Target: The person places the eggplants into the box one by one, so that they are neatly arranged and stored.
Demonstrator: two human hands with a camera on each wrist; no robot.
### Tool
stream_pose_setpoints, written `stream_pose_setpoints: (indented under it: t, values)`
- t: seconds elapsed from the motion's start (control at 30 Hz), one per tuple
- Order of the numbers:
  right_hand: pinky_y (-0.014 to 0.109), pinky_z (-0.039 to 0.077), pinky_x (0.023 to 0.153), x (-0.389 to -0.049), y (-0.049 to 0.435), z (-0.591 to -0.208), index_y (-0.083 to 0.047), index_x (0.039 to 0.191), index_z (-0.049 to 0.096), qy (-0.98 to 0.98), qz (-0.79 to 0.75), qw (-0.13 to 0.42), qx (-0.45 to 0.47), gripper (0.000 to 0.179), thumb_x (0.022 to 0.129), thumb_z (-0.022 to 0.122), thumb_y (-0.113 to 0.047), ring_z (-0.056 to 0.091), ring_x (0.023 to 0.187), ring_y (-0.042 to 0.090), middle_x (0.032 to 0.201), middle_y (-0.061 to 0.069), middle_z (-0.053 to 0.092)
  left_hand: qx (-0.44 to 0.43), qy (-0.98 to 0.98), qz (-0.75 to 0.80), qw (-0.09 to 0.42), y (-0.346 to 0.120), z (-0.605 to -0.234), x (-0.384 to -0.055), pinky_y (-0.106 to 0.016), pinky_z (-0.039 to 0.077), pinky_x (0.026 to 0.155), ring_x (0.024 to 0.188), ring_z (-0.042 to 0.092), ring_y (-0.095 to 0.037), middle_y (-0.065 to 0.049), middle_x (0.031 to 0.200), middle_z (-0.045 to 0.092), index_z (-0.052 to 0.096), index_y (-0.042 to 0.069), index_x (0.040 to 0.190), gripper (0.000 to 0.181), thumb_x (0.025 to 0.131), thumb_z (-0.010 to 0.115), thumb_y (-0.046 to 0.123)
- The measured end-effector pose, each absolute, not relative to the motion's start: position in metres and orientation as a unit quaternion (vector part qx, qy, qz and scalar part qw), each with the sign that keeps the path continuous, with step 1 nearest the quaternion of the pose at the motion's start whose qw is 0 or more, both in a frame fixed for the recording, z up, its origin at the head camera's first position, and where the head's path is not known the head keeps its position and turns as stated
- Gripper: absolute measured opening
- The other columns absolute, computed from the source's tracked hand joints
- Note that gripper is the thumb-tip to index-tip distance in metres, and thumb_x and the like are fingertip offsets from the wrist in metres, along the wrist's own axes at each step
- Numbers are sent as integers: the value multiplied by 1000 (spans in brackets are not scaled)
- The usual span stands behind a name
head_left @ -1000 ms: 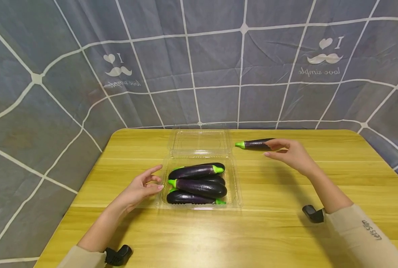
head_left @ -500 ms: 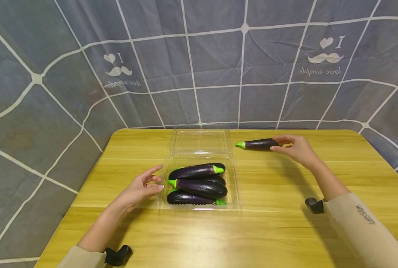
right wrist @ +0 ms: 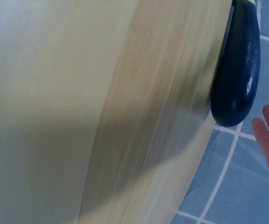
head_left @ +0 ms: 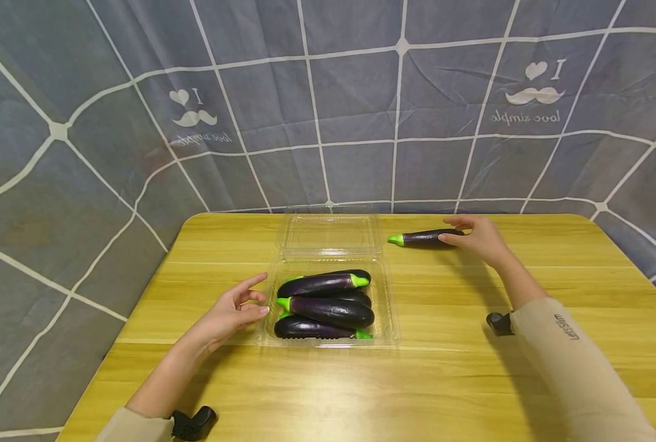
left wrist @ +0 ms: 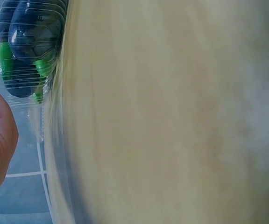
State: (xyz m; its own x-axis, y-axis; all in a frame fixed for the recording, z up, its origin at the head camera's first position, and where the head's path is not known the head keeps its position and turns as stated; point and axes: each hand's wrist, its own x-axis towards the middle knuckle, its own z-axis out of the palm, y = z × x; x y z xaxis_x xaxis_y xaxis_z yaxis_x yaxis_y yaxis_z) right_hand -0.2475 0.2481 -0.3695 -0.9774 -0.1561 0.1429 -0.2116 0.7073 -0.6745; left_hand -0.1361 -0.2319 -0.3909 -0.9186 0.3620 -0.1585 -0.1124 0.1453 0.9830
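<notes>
The right hand (head_left: 474, 238) hangs at the blunt end of the lone eggplant (head_left: 423, 238) on the bench (head_left: 328, 393), thumb and fingers parted! Left hand (head_left: 230, 312), fingers loose, sits beside the clear container (head_left: 386, 307) of eggplants (head_left: 330, 311).

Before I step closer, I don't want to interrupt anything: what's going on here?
A person's right hand is at the blunt end of a lone eggplant on the table, right of an open clear container; the right wrist view shows the visible fingers apart from it. Other eggplants lie piled in the container. The left hand is beside the container's left edge; I can't tell whether it touches.
</notes>
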Motion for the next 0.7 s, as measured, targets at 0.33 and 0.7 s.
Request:
stream_pose_setpoints:
  t: [0.33,0.7]
  values:
    - [56,35,95,-265,252,-377,1,125,56,-936,330,33,118,53,85,69,-30,43,117,44,128,26,49,85,731,651,185,-233,-391,-137,-19,44,63,75,53,-7,-6,103,46,19,4,148,74,87,62,2]
    - [58,31,98,-274,257,-382,2,126,54,-935,335,-2,116,54,85,69,-30,38,121,45,132,28,45,89,734,648,181,-233,-392,-137,-18,44,63,73,50,-6,-7,103,46,20,3,147,73,88,61,2]
